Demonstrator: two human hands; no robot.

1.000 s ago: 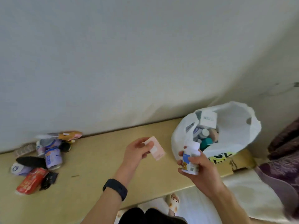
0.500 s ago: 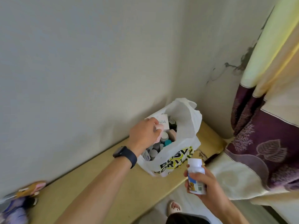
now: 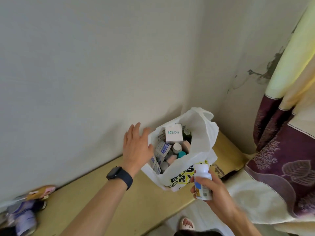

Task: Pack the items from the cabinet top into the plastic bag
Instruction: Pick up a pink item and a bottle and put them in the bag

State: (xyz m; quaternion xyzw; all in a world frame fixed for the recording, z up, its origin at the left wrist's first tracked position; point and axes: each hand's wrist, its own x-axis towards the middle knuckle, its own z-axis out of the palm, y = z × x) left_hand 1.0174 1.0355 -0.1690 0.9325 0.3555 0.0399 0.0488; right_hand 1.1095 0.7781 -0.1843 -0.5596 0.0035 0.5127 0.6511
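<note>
Left hand [image 3: 136, 147] empty, fingers spread by bag [image 3: 202, 133] rim, prob. steadying it; right hand [image 3: 213, 189] clamped on bottle [image 3: 202, 181], up next.

There are two hands: the left hand [image 3: 136, 147] and the right hand [image 3: 213, 189]. One plastic bag [image 3: 199, 133] stands at the right end of the cabinet top [image 3: 136, 198], and one white bottle [image 3: 202, 181] is in front of it. One watch [image 3: 119, 176] shows. The boxes and bottles inside the bag are too many and too hidden to count.
</note>
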